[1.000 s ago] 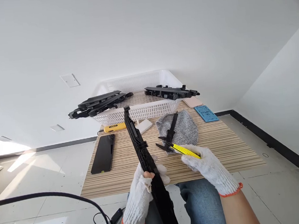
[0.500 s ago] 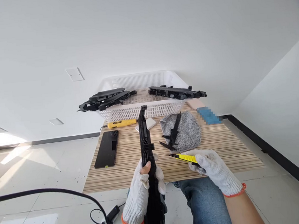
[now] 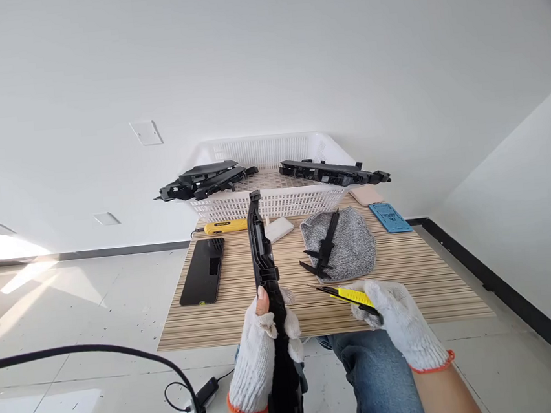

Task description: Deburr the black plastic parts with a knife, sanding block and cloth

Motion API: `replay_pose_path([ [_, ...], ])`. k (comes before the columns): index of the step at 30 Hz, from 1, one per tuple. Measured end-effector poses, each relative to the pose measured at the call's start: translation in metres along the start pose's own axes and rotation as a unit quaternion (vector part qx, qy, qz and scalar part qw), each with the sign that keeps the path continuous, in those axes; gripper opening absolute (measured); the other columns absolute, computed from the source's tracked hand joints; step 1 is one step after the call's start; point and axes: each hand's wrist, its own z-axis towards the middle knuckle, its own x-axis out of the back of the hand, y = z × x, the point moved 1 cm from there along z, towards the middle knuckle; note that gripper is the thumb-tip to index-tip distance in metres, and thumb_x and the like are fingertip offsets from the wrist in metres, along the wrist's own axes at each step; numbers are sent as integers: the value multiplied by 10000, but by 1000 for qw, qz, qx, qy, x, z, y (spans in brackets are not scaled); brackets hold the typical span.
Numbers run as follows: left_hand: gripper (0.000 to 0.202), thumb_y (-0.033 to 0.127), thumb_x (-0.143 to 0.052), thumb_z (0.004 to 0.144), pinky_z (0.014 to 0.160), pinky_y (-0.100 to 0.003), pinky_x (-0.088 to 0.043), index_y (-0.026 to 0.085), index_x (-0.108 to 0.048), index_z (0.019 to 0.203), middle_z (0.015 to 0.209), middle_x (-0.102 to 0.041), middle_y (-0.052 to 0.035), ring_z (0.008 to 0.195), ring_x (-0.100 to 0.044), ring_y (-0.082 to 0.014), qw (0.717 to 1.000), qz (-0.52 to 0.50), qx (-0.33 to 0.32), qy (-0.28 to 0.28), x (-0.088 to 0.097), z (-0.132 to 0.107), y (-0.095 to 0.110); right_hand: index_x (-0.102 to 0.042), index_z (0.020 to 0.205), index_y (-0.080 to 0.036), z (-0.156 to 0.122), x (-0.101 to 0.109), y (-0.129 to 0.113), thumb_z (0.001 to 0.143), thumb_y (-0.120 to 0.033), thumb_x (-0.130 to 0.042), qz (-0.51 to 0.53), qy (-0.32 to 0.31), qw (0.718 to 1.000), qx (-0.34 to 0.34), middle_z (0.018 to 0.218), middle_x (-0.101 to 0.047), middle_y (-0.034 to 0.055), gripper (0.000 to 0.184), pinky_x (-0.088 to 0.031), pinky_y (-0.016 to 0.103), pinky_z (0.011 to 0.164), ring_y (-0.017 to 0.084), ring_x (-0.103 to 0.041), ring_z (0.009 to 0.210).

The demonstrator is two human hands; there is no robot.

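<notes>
My left hand (image 3: 255, 354), in a white knit glove with the thumb tip bare, is wrapped round a long black plastic part (image 3: 264, 259). The part stands nearly upright in front of me, its hooked end up and its lower end out of frame. In my gloved right hand (image 3: 392, 309) is a yellow and black utility knife (image 3: 355, 297), its thin blade out and pointing left towards the part, a gap apart from it. Beyond the knife, a black caliper (image 3: 323, 250) lies on a grey knit cloth (image 3: 357, 247).
A white plastic basket (image 3: 275, 203) at the back carries more black parts (image 3: 335, 171) across its rim. On the striped table (image 3: 209, 326) lie a smartphone (image 3: 202, 272), a yellow tool (image 3: 229, 226), a white block (image 3: 279, 229) and a blue card (image 3: 390, 217). A black cable (image 3: 89, 347) arches at left.
The black part's top has tipped slightly left in my left hand. The knife has turned a little, its handle end lower. The view has shifted slightly.
</notes>
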Motion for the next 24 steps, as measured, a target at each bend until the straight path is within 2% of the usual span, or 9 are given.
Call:
replay_pose_path([
  [4, 626, 791, -659, 749, 330, -231, -392, 197, -563, 922, 503, -529, 74, 308, -453, -108, 1000, -26, 10, 8, 2, -1, 1, -785, 797, -123, -4, -7, -1, 631, -769, -712, 24, 21, 999, -7, 537, -580, 50, 671, -326, 241, 455, 118, -434, 474],
  [8, 609, 720, -684, 753, 335, -225, -406, 193, -578, 1038, 539, -571, 68, 330, -487, -116, 999, -32, -4, 23, 4, 0, -1, -777, 769, -124, -4, -9, -3, 615, -758, -727, 25, 11, 999, -17, 555, -571, 44, 654, -318, 241, 457, 105, -408, 473],
  [14, 539, 637, -656, 734, 337, -225, -407, 186, -589, 1021, 539, -610, 37, 337, -509, -131, 999, -30, -16, 17, 8, 4, -4, -774, 753, -119, -4, -13, -4, 629, -786, -701, 13, -1, 1000, -12, 553, -550, 51, 682, -301, 236, 447, 129, -455, 496],
  [17, 584, 689, -636, 755, 346, -230, -417, 188, -597, 1053, 560, -626, 21, 353, -516, -133, 1000, -7, -24, 0, 9, 2, -5, -771, 749, -121, -6, -19, -6, 622, -794, -700, 7, -8, 1000, -18, 587, -563, 56, 689, -348, 237, 448, 158, -526, 537],
  [20, 635, 710, -639, 782, 350, -241, -417, 192, -608, 1148, 604, -656, 1, 383, -536, -146, 1000, 12, -8, 0, 8, -1, -4, -751, 686, -138, -7, -23, -8, 672, -774, -668, -23, -43, 999, -8, 649, -604, 73, 641, -436, 254, 482, 184, -576, 609],
  [22, 645, 714, -621, 820, 365, -231, -404, 210, -600, 1222, 618, -661, 4, 406, -548, -145, 1000, 2, 7, 8, 7, -2, -4, -718, 620, -154, -7, -24, -8, 729, -733, -629, -55, -63, 996, 14, 637, -593, 65, 595, -463, 261, 500, 185, -578, 620],
  [24, 696, 787, -570, 825, 377, -227, -391, 229, -606, 1239, 602, -644, 12, 424, -555, -146, 1000, -11, 21, 14, 6, -3, -4, -700, 587, -165, -6, -24, -8, 770, -659, -609, -85, -73, 993, 36, 607, -582, 54, 535, -454, 256, 499, 178, -572, 601],
])
